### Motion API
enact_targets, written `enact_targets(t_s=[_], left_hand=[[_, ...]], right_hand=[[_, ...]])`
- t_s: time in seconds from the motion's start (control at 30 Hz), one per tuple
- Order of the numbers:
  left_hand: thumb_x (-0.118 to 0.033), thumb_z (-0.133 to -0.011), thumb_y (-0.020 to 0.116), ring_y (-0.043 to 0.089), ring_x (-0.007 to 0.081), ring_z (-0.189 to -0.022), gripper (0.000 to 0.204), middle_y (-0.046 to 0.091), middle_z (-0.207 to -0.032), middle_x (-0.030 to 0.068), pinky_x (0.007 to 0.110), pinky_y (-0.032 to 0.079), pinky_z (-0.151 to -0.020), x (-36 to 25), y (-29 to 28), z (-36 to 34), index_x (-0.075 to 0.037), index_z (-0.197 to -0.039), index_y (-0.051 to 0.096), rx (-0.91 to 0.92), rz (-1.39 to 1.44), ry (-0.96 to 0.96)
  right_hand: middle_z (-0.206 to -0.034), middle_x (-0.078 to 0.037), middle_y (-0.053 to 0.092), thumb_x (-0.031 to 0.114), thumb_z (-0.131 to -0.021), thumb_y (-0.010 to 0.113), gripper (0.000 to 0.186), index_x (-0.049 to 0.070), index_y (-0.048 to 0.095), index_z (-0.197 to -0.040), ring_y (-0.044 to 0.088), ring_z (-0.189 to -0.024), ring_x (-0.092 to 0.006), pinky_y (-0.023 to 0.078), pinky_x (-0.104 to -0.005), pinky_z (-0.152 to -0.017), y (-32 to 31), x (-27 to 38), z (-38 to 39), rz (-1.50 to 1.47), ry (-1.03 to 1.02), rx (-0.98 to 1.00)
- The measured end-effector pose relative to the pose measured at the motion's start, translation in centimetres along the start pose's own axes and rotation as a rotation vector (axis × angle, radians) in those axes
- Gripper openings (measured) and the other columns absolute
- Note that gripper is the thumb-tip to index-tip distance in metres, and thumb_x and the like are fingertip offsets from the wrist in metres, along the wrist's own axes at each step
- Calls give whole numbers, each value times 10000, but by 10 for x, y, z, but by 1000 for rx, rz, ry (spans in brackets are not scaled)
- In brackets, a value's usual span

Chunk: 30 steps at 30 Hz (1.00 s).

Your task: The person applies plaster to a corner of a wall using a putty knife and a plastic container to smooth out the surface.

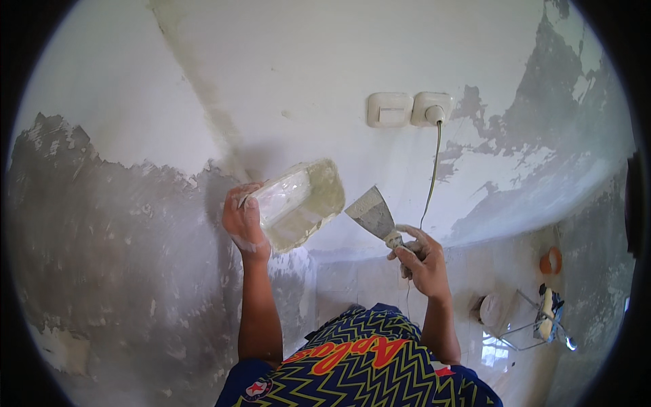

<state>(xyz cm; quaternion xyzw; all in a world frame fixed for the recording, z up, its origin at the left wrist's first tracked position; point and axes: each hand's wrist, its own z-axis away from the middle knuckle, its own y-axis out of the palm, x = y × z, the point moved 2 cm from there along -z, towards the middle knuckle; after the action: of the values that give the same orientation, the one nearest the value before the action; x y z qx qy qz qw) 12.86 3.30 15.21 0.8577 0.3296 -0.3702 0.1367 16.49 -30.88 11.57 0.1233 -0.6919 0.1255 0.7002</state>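
Note:
My left hand (245, 220) grips one end of a rectangular tub (319, 217), tilted so its inside shows. White paste coats part of the tub, and dried residue lines its walls and rim. In my right hand (422, 261) is a putty knife (373, 214), held by the handle with its wide blade pointing up and left toward the tub. Grey-white residue covers the blade, which is apart from the tub. Both hands are raised in front of a wall (305, 81) of white filler, with bare grey patches at left and right.
A light switch (390, 110) sits beside a socket with a plug (434, 112); its cable (436, 173) hangs down behind my right hand. On the floor at lower right are an orange bucket (550, 260), a pale round container (488, 310) and a metal-framed stand (525, 329).

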Motion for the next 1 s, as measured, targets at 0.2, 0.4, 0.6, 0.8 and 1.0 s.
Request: enact_targets(t_s=[0.2,0.4,0.6,0.8,1.0], left_hand=[[-133,-951,676,658,322,-1145,280,659,-1173,195,438,491,-1056,-3,-8,6,64,-1146,640,115,131,5],[-84,-852,718,673,348,-1162,310,655,-1118,190,501,521,-1067,-5,-12,9,61,-1119,656,283,150,123],[-50,-787,708,697,375,-1135,320,666,-1073,189,498,552,-1037,-6,-4,7,60,-1086,672,447,185,132],[-77,-820,685,704,385,-1131,285,678,-1060,200,504,554,-1031,-10,8,10,66,-1066,669,452,269,-26],[-144,-900,667,699,388,-1122,261,679,-1035,194,549,549,-1030,0,14,9,71,-1049,665,402,380,-11]], right_hand=[[-814,-61,724,54,-996,661,387,-16,651,-1377,539,-531,-58,432,-228,-468,-18,6,-7,59,166,265],[-763,-33,691,161,-1010,666,369,33,696,-1355,546,-540,-74,445,-252,-475,-22,-7,-16,55,336,498],[-766,-35,707,202,-1003,688,337,52,737,-1301,542,-546,-73,447,-260,-483,-29,-11,-48,251,358,620],[-770,-35,714,198,-1005,689,308,43,761,-1261,541,-532,-70,425,-252,-461,-30,-18,-54,216,347,686],[-773,-50,714,174,-1011,678,297,11,760,-1245,532,-515,-71,401,-248,-429,-27,-24,-54,93,447,717]])
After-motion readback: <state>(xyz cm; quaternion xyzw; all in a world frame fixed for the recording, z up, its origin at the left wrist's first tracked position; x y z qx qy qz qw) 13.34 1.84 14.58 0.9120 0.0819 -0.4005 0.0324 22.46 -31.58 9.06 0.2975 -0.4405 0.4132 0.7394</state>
